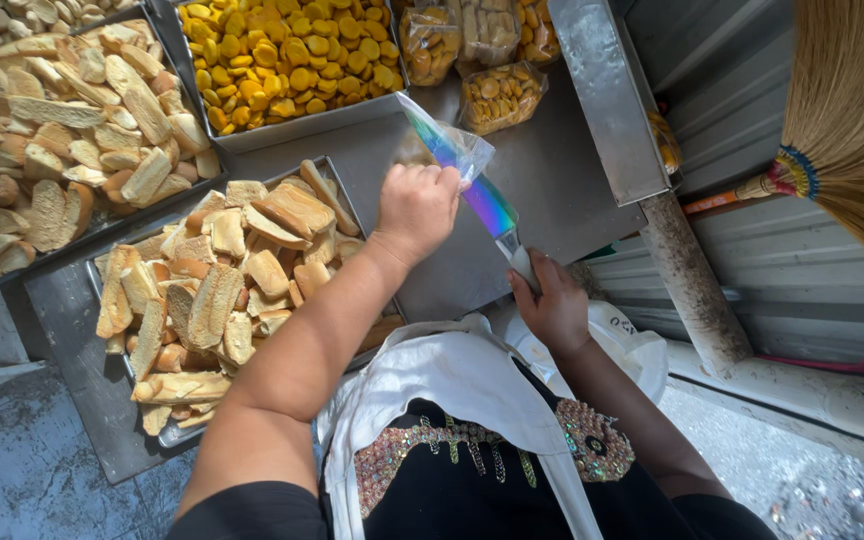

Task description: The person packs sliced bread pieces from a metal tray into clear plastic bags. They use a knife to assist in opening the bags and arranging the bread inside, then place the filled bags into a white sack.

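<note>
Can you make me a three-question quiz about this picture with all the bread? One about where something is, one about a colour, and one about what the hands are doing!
1. Where is the broom?
A. At the right edge, by the metal wall
B. On the tray of toasted bread
C. In the left hand

2. What colour are the small round biscuits in the top tray?
A. Green
B. Yellow-orange
C. White

3. What are the hands doing with the clear plastic bag?
A. Neither hand touches it
B. It lies flat under the bread
C. Both hands grip it, one at each end

Answers:
1 A: its straw head hangs by the corrugated wall.
2 B: they fill the tray in yellow-orange.
3 C: the left hand grips the upper end and the right hand the lower end, beside the tray of toasted bread slices.
</note>
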